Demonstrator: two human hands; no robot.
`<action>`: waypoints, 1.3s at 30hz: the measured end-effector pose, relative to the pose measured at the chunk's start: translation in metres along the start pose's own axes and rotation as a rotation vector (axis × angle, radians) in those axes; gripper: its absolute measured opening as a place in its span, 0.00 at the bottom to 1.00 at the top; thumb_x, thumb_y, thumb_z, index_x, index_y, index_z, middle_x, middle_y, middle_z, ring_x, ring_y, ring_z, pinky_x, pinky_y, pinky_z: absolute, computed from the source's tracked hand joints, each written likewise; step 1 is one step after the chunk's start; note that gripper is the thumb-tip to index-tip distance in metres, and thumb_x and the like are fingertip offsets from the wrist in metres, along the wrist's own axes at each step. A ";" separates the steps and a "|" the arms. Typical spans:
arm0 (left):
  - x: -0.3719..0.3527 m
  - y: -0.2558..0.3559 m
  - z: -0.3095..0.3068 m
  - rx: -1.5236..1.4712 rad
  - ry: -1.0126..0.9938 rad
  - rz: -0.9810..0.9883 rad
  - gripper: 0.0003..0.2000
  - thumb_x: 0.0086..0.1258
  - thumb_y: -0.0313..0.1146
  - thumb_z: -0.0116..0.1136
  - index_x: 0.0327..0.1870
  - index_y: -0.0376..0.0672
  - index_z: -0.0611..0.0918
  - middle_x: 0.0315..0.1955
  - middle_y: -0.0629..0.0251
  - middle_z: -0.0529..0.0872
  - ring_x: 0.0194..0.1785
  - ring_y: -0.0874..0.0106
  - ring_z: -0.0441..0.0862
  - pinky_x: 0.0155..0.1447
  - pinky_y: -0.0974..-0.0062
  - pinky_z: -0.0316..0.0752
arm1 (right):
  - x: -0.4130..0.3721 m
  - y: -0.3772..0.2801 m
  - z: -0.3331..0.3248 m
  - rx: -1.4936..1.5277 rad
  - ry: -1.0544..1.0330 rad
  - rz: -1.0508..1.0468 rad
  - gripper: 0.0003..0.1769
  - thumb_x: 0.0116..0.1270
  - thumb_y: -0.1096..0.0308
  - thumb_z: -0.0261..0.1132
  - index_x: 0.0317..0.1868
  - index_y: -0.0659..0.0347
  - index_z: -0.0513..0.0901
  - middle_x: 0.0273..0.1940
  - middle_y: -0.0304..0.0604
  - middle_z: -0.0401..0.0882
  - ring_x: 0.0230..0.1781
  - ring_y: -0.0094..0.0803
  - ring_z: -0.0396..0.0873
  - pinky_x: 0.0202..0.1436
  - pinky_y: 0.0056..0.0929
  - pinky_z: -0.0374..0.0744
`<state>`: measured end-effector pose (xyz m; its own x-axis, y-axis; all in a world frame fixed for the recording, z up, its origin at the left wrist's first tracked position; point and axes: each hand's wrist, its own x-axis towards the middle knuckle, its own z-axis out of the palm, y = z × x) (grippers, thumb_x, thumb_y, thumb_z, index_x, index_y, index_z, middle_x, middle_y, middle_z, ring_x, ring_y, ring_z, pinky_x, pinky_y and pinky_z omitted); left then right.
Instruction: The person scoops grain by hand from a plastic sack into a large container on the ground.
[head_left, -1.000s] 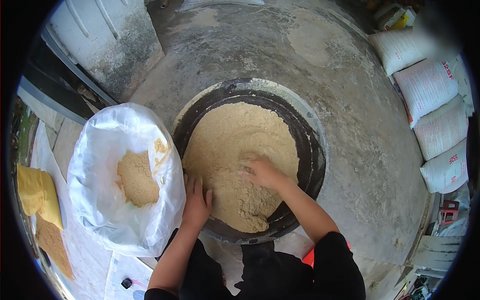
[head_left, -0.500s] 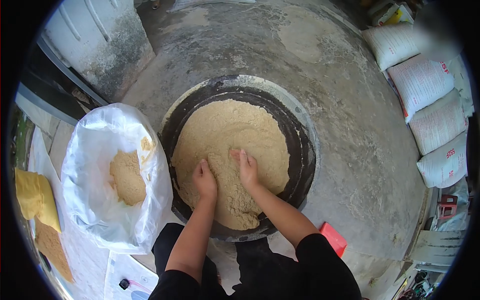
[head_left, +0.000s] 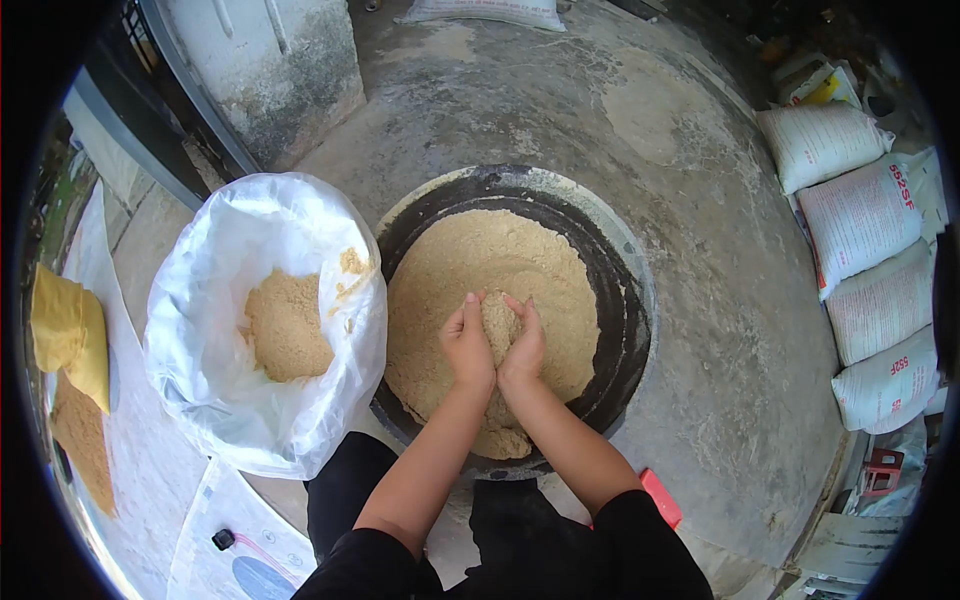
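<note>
A round black tub (head_left: 625, 300) holds a broad layer of damp, pale tan meal (head_left: 430, 260). Above it, my left hand (head_left: 468, 338) and my right hand (head_left: 525, 340) are cupped together with wrists touching, a heap of the meal (head_left: 500, 322) between them. The fingers of both hands curl round this heap. Left of the tub stands a white plastic-lined container (head_left: 185, 330) with more tan powder (head_left: 288, 325) inside and some stuck to its liner.
Filled white sacks (head_left: 862, 220) line the right side, and another sack (head_left: 485, 10) lies at the top. A red object (head_left: 660, 498) is by my right elbow. A yellow bag (head_left: 75, 335) sits at far left. A whitish wall block (head_left: 265, 70) stands behind the container.
My hands have come together from apart and now hold a heap of meal between them. The view has shifted, so the tub and container appear farther right.
</note>
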<state>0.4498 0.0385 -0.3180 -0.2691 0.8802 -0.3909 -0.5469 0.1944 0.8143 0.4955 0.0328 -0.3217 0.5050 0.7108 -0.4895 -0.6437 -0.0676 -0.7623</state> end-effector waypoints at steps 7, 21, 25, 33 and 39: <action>-0.016 0.138 0.009 -0.019 -0.060 0.305 0.14 0.69 0.35 0.50 0.43 0.32 0.80 0.40 0.60 0.82 0.45 0.77 0.75 0.52 0.79 0.67 | -0.078 -0.058 0.113 -0.009 -0.293 -0.034 0.24 0.70 0.57 0.43 0.45 0.69 0.77 0.46 0.48 0.75 0.49 0.32 0.72 0.55 0.27 0.68; -0.027 0.202 -0.056 0.572 -0.082 0.942 0.11 0.65 0.29 0.50 0.44 0.34 0.78 0.45 0.50 0.80 0.53 0.55 0.75 0.58 0.65 0.66 | -0.064 -0.046 0.145 -0.476 -0.657 -0.674 0.16 0.69 0.65 0.50 0.47 0.70 0.76 0.49 0.48 0.76 0.53 0.33 0.71 0.59 0.29 0.66; -0.048 0.136 -0.037 0.712 -0.450 0.817 0.10 0.62 0.28 0.53 0.42 0.35 0.79 0.42 0.48 0.80 0.52 0.55 0.76 0.57 0.66 0.67 | -0.003 -0.038 0.042 -0.439 -0.262 -0.391 0.17 0.69 0.62 0.50 0.46 0.67 0.77 0.45 0.44 0.77 0.48 0.30 0.73 0.53 0.25 0.68; 0.021 -0.061 -0.062 0.947 -0.100 0.377 0.14 0.67 0.33 0.48 0.41 0.28 0.77 0.40 0.48 0.81 0.44 0.56 0.79 0.51 0.68 0.71 | 0.040 0.047 -0.080 -0.282 0.157 -0.002 0.22 0.69 0.56 0.48 0.39 0.67 0.80 0.35 0.44 0.80 0.41 0.29 0.76 0.48 0.26 0.70; 0.000 -0.050 -0.034 0.171 -0.001 -0.074 0.14 0.69 0.34 0.47 0.37 0.30 0.80 0.30 0.64 0.82 0.33 0.78 0.76 0.39 0.80 0.72 | 0.014 0.041 -0.042 -0.177 0.001 -0.001 0.26 0.70 0.53 0.44 0.38 0.68 0.80 0.40 0.49 0.78 0.43 0.33 0.75 0.50 0.30 0.72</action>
<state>0.4502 0.0141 -0.3739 -0.2324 0.8612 -0.4521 -0.4224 0.3293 0.8445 0.5004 0.0110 -0.3776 0.5060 0.7105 -0.4891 -0.5322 -0.1891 -0.8252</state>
